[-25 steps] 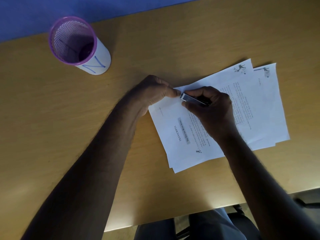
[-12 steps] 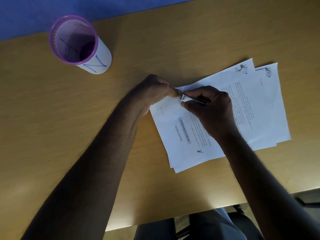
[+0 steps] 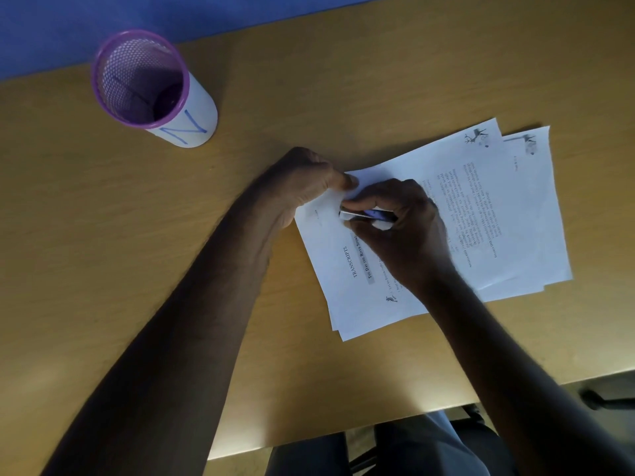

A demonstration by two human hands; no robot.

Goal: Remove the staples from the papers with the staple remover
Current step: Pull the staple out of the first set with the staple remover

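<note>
Printed white papers (image 3: 488,214) lie fanned on the wooden counter (image 3: 103,252). The left hand (image 3: 302,187) pinches their top-left corner; the right hand (image 3: 402,228) is closed around the slim metal staple remover (image 3: 364,214), just beside that corner

Dim, soft wide-angle view, forearms in shadow, pale glare along the near table (image 3: 103,255) edge, curved borders.

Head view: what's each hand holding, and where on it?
Right hand grips the staple remover along its body, tip poking out left. Left hand pinches the papers at their upper-left corner.
</note>
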